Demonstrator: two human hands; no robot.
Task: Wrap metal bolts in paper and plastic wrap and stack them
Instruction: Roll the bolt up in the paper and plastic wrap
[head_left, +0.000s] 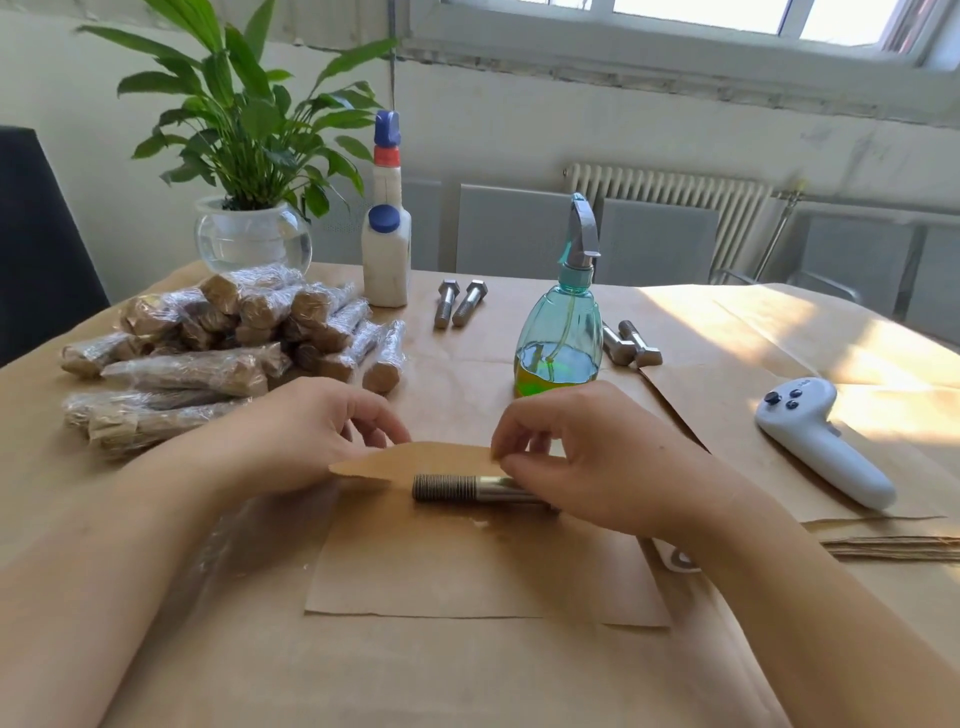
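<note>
1. Head view: my left hand and right hand both pinch the far edge of the paper sheet, lifting it over one bolt.
2. A big stack of wrapped bolts is done.
3. Four bare bolts wait on the tabletop.

This looks like a room in a home or small office turned into a makeshift packing station. A surface covered in brown kraft paper fills the lower frame. At upper left a peace lily stands in a glass bowl; a white ribbed radiator sits under a window at upper right. A pile of wrapped bolts lies at left.
</note>
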